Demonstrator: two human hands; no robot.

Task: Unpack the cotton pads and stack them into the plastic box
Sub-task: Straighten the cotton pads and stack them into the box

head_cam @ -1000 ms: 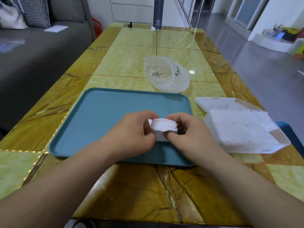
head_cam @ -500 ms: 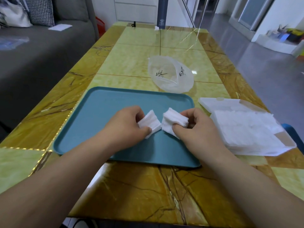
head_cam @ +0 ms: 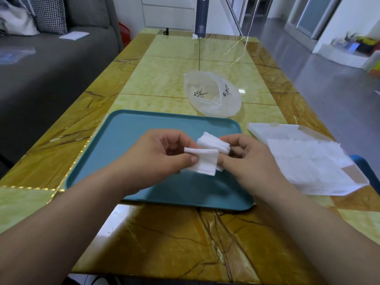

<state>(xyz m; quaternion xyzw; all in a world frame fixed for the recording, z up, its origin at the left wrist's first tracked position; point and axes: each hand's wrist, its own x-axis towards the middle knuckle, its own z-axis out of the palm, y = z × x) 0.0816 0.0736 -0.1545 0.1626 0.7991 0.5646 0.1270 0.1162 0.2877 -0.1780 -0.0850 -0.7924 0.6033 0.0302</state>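
Marbled worktop (head_cam: 164,233): over teal tray (head_cam: 127,145), left hand (head_cam: 162,155) pinches a few cotton pads (head_cam: 204,163), right hand (head_cam: 244,157) grips a fanned stack (head_cam: 213,144); loose pinches risk spilling pads before plastic box (head_cam: 355,177), three o'clock.

Your tray (head_cam: 131,140) is bare toward its left edge; the plastic bag (head_cam: 212,97) blocks beyond its far-right corner, the plastic box (head_cam: 308,161) the right edge.

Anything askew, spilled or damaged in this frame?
Nothing spilled or damaged. The left hand and right hand each hold cotton pads over the teal tray; the plastic box lies open, already holding pads.
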